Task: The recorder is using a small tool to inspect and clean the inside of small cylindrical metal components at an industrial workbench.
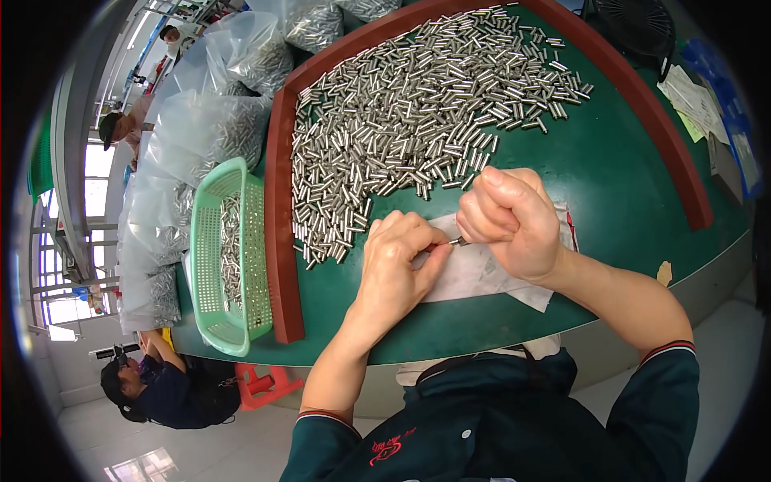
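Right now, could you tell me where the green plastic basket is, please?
In the head view the green plastic basket sits at the person's left, just outside the red-brown tray rim, beside clear bags of metal pins, left of the left hand.

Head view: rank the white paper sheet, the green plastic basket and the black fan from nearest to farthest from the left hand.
1. White paper sheet: directly under the left hand, touching or nearly so.
2. Green plastic basket: farther out on the left, past the red-brown rim.
3. Black fan: farthest, at the table's far right corner.
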Motion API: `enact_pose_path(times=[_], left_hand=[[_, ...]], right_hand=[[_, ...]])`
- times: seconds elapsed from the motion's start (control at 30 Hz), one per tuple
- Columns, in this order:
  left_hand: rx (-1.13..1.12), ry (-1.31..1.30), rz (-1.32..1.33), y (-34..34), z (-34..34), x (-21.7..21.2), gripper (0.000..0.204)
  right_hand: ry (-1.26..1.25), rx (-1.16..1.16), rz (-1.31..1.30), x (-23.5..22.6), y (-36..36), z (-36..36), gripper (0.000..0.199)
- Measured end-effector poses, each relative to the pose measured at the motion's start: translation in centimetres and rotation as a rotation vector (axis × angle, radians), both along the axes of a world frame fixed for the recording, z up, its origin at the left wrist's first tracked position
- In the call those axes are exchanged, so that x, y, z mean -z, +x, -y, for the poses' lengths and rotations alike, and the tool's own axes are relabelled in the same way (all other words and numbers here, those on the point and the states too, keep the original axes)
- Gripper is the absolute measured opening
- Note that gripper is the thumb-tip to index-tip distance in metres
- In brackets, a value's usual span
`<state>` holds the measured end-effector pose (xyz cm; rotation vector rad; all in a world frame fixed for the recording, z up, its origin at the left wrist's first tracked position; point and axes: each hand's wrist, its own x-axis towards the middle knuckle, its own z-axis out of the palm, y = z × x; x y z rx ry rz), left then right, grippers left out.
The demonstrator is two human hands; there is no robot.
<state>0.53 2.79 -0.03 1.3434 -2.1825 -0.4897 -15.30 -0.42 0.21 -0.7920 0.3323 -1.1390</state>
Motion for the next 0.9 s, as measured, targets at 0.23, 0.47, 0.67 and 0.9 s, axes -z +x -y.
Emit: enact_pose_path(times=[0.23,0.47,0.67,0.9], left_hand=[[-0.02,0.033,-0.005,-0.1,0.1,0.1,0.008],[-0.021,0.039,-0.017,-0.4,0.0,0.0,0.009],[-0.028,0.028,0.021,-0.4,0.0,0.1,0.009],[-0.028,0.083,-0.046,-0.2,0.0,-0.1,0.008]], right_hand=[[0.009,0.006,0.003,0.2,0.1,0.0,0.045],[-0.069,0.043,-0.082,0.0,0.3,-0.9,0.044],[-0.126,0.041,-0.118,0.5,0.4,-0.9,0.041],[-0.043,0.077,-0.036,-0.3,-0.4,0.3,0.043]])
